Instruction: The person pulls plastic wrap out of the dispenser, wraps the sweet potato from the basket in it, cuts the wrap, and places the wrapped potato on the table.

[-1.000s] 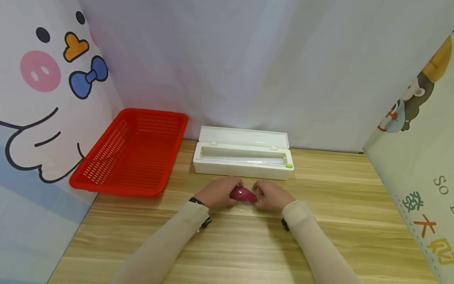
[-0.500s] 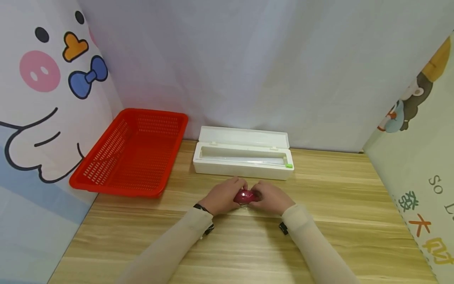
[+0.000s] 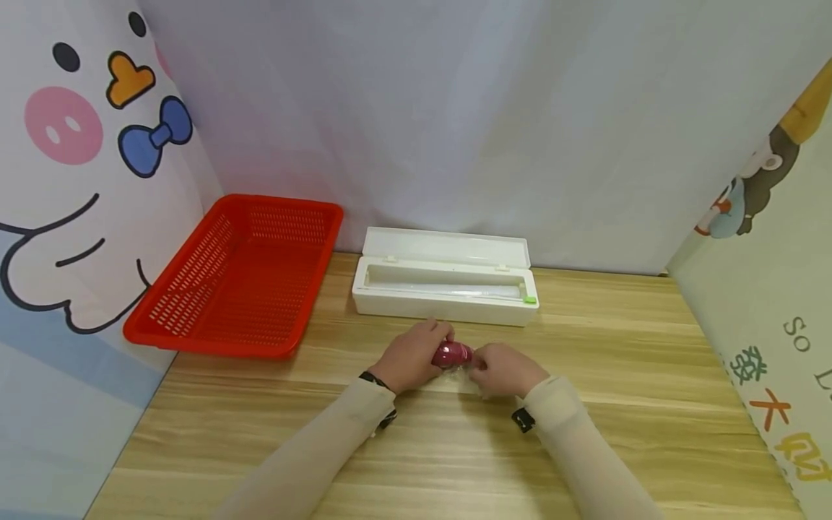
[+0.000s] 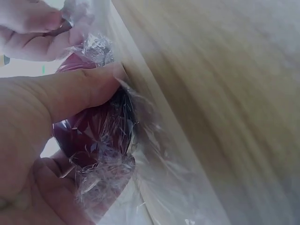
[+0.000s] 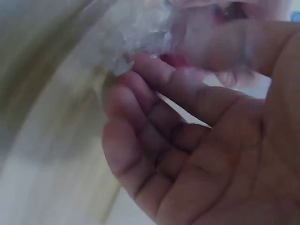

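Note:
A glossy dark-red rounded thing, wrapped in clear cling film, is at the middle of the table, in front of the white box. My left hand grips it from the left, its thumb lying across the wrapped side in the left wrist view. From the other side, my right hand pinches bunched film at the thing's right end with curled fingers. Crumpled film hangs loose beneath, and both hands cover part of the red surface. The right wrist view is blurred around the fingertips.
Just behind the hands stands a long white cling film box, lid raised, with a film roll inside and a green slider on its edge. A red perforated basket is at the back left. Cloth walls border the wooden table.
My hands first closed in on the red thing. Since then the right hand has drawn a little to the right with the film, while the left has kept its grip.

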{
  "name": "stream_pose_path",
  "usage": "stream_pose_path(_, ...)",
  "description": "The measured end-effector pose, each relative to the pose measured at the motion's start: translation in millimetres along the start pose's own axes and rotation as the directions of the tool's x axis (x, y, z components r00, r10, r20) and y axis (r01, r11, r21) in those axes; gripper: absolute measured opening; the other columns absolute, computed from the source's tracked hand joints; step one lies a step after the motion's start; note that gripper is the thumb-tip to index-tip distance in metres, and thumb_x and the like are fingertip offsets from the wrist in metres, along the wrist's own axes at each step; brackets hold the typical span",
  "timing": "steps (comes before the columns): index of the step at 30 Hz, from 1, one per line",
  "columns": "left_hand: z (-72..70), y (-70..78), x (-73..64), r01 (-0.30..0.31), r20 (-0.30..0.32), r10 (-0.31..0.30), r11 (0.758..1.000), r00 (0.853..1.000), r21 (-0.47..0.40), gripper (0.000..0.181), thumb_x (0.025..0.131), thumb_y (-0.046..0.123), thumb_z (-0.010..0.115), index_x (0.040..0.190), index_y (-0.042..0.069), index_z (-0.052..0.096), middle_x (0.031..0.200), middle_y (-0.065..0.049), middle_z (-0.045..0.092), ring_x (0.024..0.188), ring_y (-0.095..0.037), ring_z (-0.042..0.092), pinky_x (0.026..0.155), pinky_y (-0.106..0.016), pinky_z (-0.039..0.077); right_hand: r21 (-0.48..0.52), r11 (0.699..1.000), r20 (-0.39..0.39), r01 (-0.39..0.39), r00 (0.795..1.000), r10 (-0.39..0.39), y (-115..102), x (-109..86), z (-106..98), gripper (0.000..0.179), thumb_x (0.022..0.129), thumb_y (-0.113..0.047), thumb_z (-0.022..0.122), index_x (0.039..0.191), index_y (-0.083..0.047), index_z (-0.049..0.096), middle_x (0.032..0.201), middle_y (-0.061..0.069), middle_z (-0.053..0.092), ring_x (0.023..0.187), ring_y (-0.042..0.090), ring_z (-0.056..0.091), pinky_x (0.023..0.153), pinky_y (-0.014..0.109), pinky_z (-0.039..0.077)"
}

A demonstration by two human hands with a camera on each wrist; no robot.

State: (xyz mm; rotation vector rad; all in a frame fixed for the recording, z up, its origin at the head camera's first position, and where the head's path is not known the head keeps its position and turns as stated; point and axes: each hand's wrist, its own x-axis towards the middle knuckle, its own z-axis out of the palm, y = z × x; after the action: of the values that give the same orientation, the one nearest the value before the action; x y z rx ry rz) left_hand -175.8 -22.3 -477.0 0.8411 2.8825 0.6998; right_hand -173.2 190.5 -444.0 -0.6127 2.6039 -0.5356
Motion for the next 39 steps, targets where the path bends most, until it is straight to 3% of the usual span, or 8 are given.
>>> stream_pose_path(4, 0.0, 0.0, 1.1, -0.005, -0.001, 0.005, 1.000, 1.000, 0.015, 0.050, 0.084, 0.017, 0.088, 0.123, 0.015, 0.056, 0.117, -0.006, 0.060, 0.107, -0.020, 0.063, 0.089, -0.039, 0.057, 0.060, 0.998, -0.032, 0.011, 0.999, -0.009, 7.5, 4.0, 2.2, 0.005, 0.092, -0.005, 0.067, 0.095, -0.008, 0.069, 0.090, 0.002, 0.069, 0.084, 0.016, 0.063, 0.079, 0.037, 0.055)
stream_pose_path(9, -0.2, 0.2, 2.3, -0.042, 0.006, 0.042, 0.999, 0.999, 0.024, 0.051, 0.084, 0.016, 0.089, 0.123, 0.015, 0.057, 0.118, -0.005, 0.061, 0.108, -0.019, 0.062, 0.092, -0.038, 0.056, -0.041, 0.999, -0.144, -0.009, 0.990, 0.003, 14.6, 13.4, 7.1, 0.034, 0.086, -0.020, 0.085, 0.104, -0.007, 0.059, 0.084, 0.001, 0.063, 0.074, 0.016, 0.058, 0.069, 0.035, 0.053)
stream_pose_path(12, 1.2, -0.4, 2.7, -0.072, 0.011, 0.072, 0.997, 0.997, 0.019, 0.051, 0.084, 0.015, 0.088, 0.124, 0.015, 0.056, 0.119, -0.006, 0.060, 0.108, -0.019, 0.062, 0.093, -0.038, 0.056, -0.124, 0.991, -0.149, 0.043, 0.987, -0.062, 15.5, 18.7, 9.5, 0.041, 0.085, -0.025, 0.087, 0.112, -0.006, 0.063, 0.089, 0.001, 0.066, 0.077, 0.015, 0.060, 0.072, 0.035, 0.053)
stream_pose_path(18, -1.0, -12.1, 1.5, -0.087, 0.050, 0.091, 0.993, 0.995, -0.086, 0.042, 0.088, 0.023, 0.083, 0.122, 0.018, 0.059, 0.115, 0.001, 0.060, 0.104, -0.013, 0.060, 0.091, -0.032, 0.054, -0.196, 0.974, -0.116, 0.110, 0.984, -0.135, 11.2, 23.9, 8.2, 0.021, 0.087, -0.022, 0.084, 0.090, -0.013, 0.064, 0.082, -0.003, 0.061, 0.073, 0.013, 0.056, 0.070, 0.034, 0.051)
stream_pose_path(24, -18.6, -25.1, 0.2, 0.040, 0.032, -0.034, 0.973, 0.999, -0.226, 0.023, 0.102, 0.035, 0.063, 0.115, 0.017, 0.067, 0.104, 0.005, 0.068, 0.094, -0.011, 0.062, 0.086, -0.033, 0.053, -0.218, 0.974, -0.146, 0.064, 0.985, -0.097, 4.3, 27.1, 5.8, 0.029, 0.085, -0.024, 0.087, 0.090, -0.013, 0.060, 0.083, -0.001, 0.058, 0.075, 0.015, 0.056, 0.070, 0.036, 0.052)
stream_pose_path(29, -20.2, -32.5, -1.0, 0.207, 0.084, -0.192, 0.952, 0.978, -0.227, 0.034, 0.103, 0.046, 0.062, 0.111, 0.014, 0.070, 0.098, 0.001, 0.067, 0.087, -0.014, 0.060, 0.080, -0.036, 0.051, -0.217, 0.976, -0.175, -0.015, 0.984, -0.023, 0.7, 29.1, 5.7, 0.037, 0.084, -0.029, 0.088, 0.096, -0.011, 0.058, 0.087, 0.002, 0.058, 0.076, 0.017, 0.058, 0.071, 0.037, 0.054)
stream_pose_path(36, -15.8, -31.1, -1.8, 0.271, 0.124, -0.244, 0.918, 0.962, -0.290, 0.039, 0.099, 0.049, 0.066, 0.117, 0.015, 0.071, 0.102, 0.000, 0.069, 0.088, -0.016, 0.060, 0.082, -0.037, 0.051, -0.223, 0.969, -0.249, -0.101, 0.967, 0.044, 0.8, 32.0, 11.0, 0.040, 0.081, -0.017, 0.088, 0.102, -0.008, 0.054, 0.091, 0.009, 0.066, 0.080, 0.025, 0.066, 0.072, 0.041, 0.058)
stream_pose_path(39, -14.1, -28.0, -1.6, 0.294, 0.131, -0.265, 0.904, 0.955, -0.310, 0.037, 0.097, 0.045, 0.072, 0.116, 0.014, 0.069, 0.102, -0.001, 0.069, 0.089, -0.016, 0.060, 0.083, -0.038, 0.051, -0.192, 0.977, -0.250, -0.095, 0.967, 0.045, 2.4, 30.3, 12.3, 0.038, 0.081, -0.010, 0.085, 0.102, -0.009, 0.054, 0.090, 0.009, 0.067, 0.078, 0.025, 0.067, 0.072, 0.042, 0.059)
